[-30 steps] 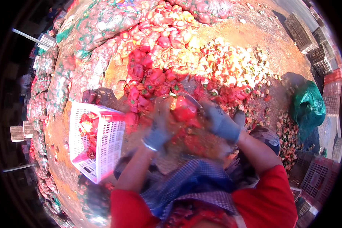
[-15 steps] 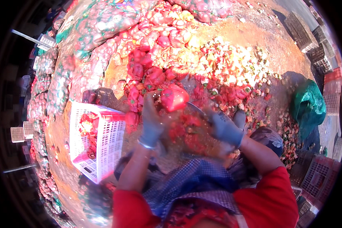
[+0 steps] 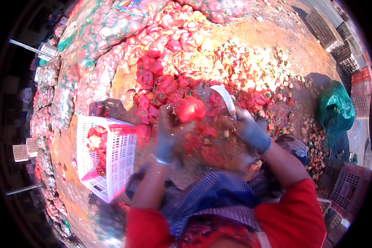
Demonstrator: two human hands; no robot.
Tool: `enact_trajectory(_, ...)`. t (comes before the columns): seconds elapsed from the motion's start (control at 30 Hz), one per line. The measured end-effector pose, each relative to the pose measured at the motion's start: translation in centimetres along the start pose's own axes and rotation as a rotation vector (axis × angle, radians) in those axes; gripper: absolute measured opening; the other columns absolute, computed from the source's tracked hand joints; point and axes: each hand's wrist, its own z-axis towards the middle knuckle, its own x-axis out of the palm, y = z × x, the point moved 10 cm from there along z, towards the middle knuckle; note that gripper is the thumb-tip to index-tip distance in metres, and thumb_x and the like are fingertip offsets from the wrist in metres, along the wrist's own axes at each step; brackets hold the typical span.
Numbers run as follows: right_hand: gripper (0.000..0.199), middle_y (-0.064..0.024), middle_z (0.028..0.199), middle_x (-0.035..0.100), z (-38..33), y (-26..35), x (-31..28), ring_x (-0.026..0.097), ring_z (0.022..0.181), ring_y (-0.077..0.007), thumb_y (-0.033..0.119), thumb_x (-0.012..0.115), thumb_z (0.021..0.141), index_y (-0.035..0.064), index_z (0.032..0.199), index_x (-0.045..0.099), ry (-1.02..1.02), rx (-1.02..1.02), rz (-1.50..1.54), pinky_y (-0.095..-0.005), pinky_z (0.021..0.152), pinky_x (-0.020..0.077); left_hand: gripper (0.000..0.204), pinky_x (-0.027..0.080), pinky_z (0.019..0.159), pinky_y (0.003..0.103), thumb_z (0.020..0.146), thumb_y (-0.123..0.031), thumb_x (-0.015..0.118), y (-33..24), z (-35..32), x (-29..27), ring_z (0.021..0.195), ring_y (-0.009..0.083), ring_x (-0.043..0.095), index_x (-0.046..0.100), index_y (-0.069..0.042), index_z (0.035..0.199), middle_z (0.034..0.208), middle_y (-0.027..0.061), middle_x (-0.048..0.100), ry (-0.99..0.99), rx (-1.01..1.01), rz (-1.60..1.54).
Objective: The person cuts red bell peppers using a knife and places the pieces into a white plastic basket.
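My left hand [image 3: 167,130], in a grey glove, is closed round a red bell pepper [image 3: 191,109] in the middle of the view. To its right my gloved right hand [image 3: 247,127] grips a knife; the curved blade [image 3: 224,97] points up and away, apart from the pepper. The knife's handle is hidden in my fingers. Beyond my left hand lies a heap of whole red peppers [image 3: 166,84]. Below the held pepper, blurred red pieces [image 3: 202,142] show between my forearms. A white plastic crate [image 3: 122,159] with red pepper pieces inside stands left of my left hand.
Cut pepper cores and scraps [image 3: 252,66] cover the ground ahead and to the right. Full mesh sacks [image 3: 111,31] lie along the left and far left. A green mesh sack [image 3: 337,109] sits at the right, with stacked crates [image 3: 324,31] behind it.
My right hand has drawn slightly right, away from the pepper, and the knife blade has swung from beside the pepper to pointing upward. The left hand still holds the pepper.
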Motion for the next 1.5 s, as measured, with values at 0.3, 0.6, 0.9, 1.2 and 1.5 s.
enact_trajectory(0.3, 0.062, -0.0023, 0.107, 0.063, -1.3, 3.8, 1.8, 0.060, 0.097, -0.0072, 0.016, 0.070, 0.090, 0.0061, 0.143, 0.041, 0.178, 0.127, 0.297, -0.0236, 0.082, 0.0510, 0.067, 0.043, 0.104, 0.035, 0.079, -0.004, 0.071, 2.2, -0.7, 1.8, 0.122, 0.0208, 0.050, 0.035, -0.004, 0.137, 0.131, 0.0116, 0.047, 0.248, 0.047, 0.369)
enact_trajectory(0.6, 0.070, -0.0076, 0.123, 0.056, 1.0, 2.4, 4.2, 0.051, 0.113, -0.0136, 0.012, 0.075, 0.081, 0.0029, 0.141, 0.041, 0.147, -0.367, -0.040, -0.0317, 0.094, 0.0450, 0.046, 0.048, 0.087, 0.027, 0.086, -0.007, 0.068, 7.8, -1.9, -0.6, 0.102, 0.0113, 0.053, 0.043, -0.006, 0.124, 0.113, 0.0058, 0.050, 0.205, -0.041, 0.424)
enact_trajectory(0.9, 0.072, -0.0149, 0.120, 0.058, 0.0, 4.0, 4.1, 0.057, 0.107, -0.0198, 0.009, 0.074, 0.075, 0.0024, 0.139, 0.042, 0.052, -0.421, -0.271, -0.0357, 0.091, 0.0460, 0.043, 0.047, 0.086, 0.026, 0.081, 0.000, 0.067, 4.4, -1.8, 1.3, 0.100, 0.0103, 0.052, 0.047, -0.005, 0.119, 0.108, 0.0037, 0.050, 0.070, -0.068, 0.284)
enact_trajectory(1.2, 0.057, -0.0162, 0.098, 0.067, -1.2, 6.5, 3.4, 0.066, 0.086, -0.0199, 0.005, 0.064, 0.082, 0.0018, 0.136, 0.046, 0.056, -0.516, -0.236, -0.0329, 0.078, 0.0526, 0.044, 0.043, 0.094, 0.029, 0.081, 0.000, 0.064, 4.9, -2.1, 0.2, 0.105, 0.0127, 0.051, 0.048, -0.003, 0.122, 0.110, 0.0033, 0.050, 0.140, 0.006, 0.526)
enact_trajectory(1.5, 0.045, -0.0060, 0.091, 0.068, -0.4, 3.1, 2.5, 0.062, 0.078, -0.0091, 0.004, 0.066, 0.082, 0.0012, 0.126, 0.057, 0.105, -0.247, 0.046, -0.0273, 0.069, 0.0520, 0.043, 0.041, 0.099, 0.030, 0.086, -0.007, 0.066, 1.9, -2.4, 2.4, 0.114, 0.0136, 0.050, 0.050, -0.004, 0.125, 0.119, 0.0056, 0.054, 0.236, -0.190, 0.045)
